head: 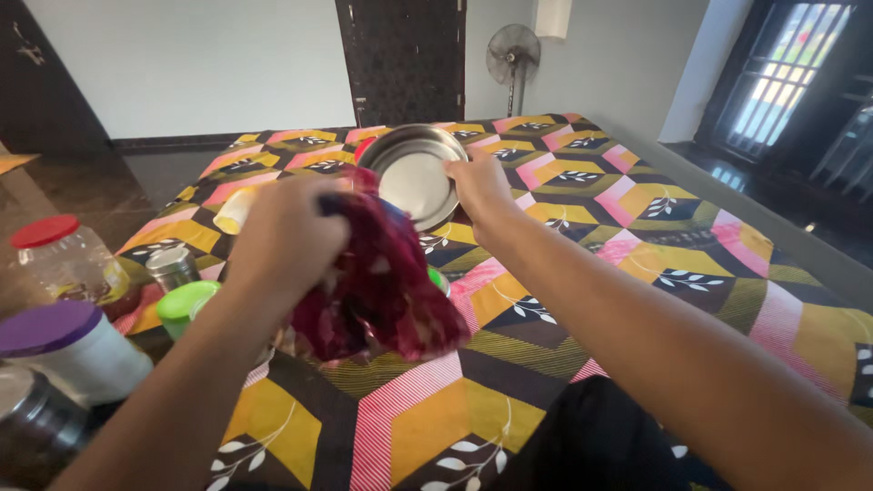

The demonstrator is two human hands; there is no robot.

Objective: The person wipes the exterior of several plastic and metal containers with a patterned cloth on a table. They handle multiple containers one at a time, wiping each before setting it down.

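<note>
Over patterned bedding [473, 418], my right hand [480, 186] pinches the light, stiff, likely slippery steel plate [414, 177] by its rim while my left hand [286, 238] bunches the soft maroon cloth [382, 286].

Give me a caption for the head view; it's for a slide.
Left hand grips a dark red cloth while right hand holds a steel plate.

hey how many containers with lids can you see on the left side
4: red-lidded clear jar, purple-lidded white jar, small steel tin, green-lidded container. The left hand and cloth may hide more.
</note>
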